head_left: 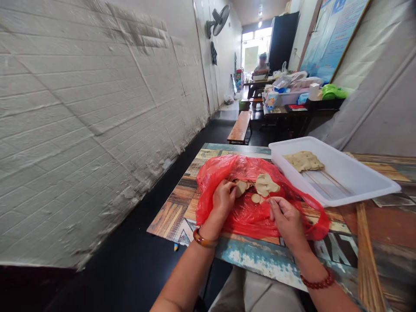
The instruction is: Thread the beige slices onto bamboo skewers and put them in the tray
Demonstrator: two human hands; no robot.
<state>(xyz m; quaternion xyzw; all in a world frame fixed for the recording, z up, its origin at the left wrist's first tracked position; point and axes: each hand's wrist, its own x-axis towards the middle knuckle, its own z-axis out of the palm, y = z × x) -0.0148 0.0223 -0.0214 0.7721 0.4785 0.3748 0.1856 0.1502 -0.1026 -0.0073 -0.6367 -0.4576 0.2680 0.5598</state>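
A red plastic bag (247, 216) lies opened out on the table, with several thin, round beige slices (255, 198) in its mouth. My left hand (224, 197) reaches into the bag from the left, its fingers closed on the edge of a beige slice (241, 188). From the right, my right hand (287, 219) pinches a thin stick, mostly hidden by the fingers, that carries folded beige slices (267, 184) above the bag. The two hands are apart. Behind the bag stands a white plastic tray (352, 175) holding skewered beige slices (303, 160), their sticks pointing toward me.
A bundle of bamboo skewers (368, 255) lies on the patterned table (247, 255) at right. Farther back are an orange bench (240, 126), a cluttered table (286, 110) and a seated person (261, 67). A white wall (97, 108) runs along the left.
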